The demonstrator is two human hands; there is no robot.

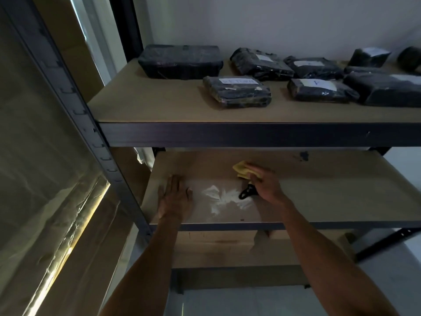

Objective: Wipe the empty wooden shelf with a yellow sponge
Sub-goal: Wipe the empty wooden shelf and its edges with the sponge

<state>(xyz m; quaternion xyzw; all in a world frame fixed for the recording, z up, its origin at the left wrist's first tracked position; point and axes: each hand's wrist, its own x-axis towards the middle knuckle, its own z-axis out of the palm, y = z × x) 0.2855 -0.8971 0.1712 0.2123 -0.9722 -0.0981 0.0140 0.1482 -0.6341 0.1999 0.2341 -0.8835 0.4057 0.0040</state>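
Observation:
The empty wooden shelf is the middle board of a dark metal rack. My right hand presses a yellow sponge onto it, near the middle and towards the back. A small black object sticks out below that hand. My left hand lies flat on the shelf's left front part, fingers together and holding nothing. Between the hands, white smeared streaks mark the board.
The upper shelf carries several black wrapped parcels with white labels. A dark metal upright runs down the left. A lower wooden shelf lies below, and a plastic-wrapped panel stands at the left.

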